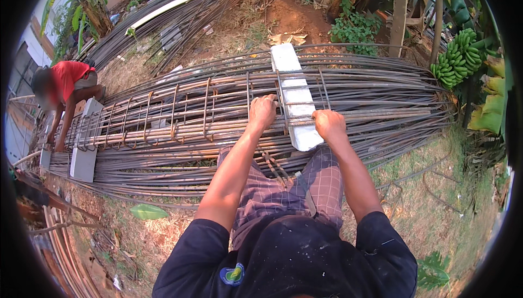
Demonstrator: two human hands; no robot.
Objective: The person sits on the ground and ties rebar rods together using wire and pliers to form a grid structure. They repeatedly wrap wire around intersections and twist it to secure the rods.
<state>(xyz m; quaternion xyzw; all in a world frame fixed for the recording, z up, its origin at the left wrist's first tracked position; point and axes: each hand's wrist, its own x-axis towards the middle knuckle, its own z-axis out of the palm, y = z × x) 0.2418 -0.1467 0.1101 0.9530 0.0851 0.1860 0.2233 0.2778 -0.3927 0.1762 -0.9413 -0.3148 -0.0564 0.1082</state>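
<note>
Hands on both sides of the white block

The steel cage lies longways, left to right, over the white block. Your left hand, left of the block, and right hand, right of it, have fingers curled around cage bars.

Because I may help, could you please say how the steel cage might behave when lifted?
The steel cage is probably heavy, being metal throughout; it may sag, being long and slender; its rust-brown surface likely feels rough rather than slippery.
</note>
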